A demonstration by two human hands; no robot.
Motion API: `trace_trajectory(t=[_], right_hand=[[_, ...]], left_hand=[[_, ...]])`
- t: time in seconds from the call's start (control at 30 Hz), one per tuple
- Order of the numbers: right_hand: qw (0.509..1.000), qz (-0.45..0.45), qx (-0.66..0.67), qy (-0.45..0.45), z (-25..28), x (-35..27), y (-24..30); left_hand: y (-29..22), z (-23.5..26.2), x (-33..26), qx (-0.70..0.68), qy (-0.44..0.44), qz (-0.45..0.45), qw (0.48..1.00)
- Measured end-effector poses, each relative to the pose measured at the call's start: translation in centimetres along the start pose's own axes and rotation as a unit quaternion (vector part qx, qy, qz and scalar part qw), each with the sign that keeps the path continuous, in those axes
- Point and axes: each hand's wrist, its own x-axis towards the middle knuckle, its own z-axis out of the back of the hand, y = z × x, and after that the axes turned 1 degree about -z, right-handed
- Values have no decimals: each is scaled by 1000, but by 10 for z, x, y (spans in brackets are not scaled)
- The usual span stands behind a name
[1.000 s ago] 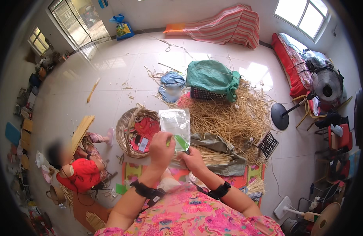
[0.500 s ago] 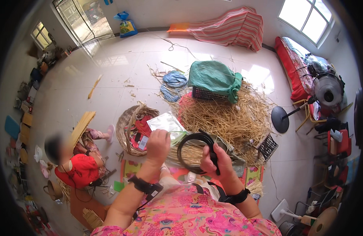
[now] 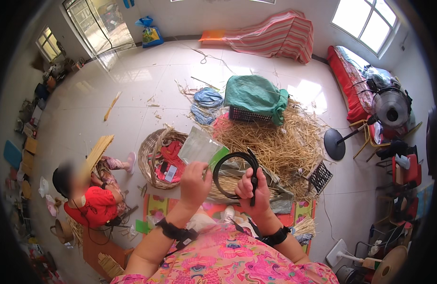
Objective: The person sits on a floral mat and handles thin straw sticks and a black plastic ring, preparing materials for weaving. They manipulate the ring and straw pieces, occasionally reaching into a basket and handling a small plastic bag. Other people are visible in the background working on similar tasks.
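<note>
Holding: left hand (image 3: 194,182) pinches clear plastic bag (image 3: 199,147) at its lower edge; light, limp, slippery.
Right hand (image 3: 253,188): grip closed on black coiled band (image 3: 232,165); springy, best held at its overlap.
Location: both raised above straw pile (image 3: 275,142).

Two hands are raised: the left hand (image 3: 194,182) pinches one clear plastic bag (image 3: 199,147), and the right hand (image 3: 252,189) grips one black loop (image 3: 231,166). On the floor there are one woven basket (image 3: 150,152), one straw pile (image 3: 275,142), one standing fan (image 3: 389,108), and one person in red (image 3: 93,203).
</note>
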Motion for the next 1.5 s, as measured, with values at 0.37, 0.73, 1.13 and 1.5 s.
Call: trace_trajectory(t=[0.37, 0.73, 1.13, 1.5], right_hand=[[997, 63, -30, -21, -13, -6, -4], [995, 54, -57, -55, -16, -15, -14], [996, 59, 70, 12, 3, -4, -8], [988, 58, -136, -35, 6, -5, -20]], left_hand=[[-7, 0, -13, -63, 39, 40, 996], [-14, 0, 2, -60, -20, 8, 998], [-20, 6, 0, -66, 4, -31, 997], [-18, 9, 16, 12, -45, -42, 998]])
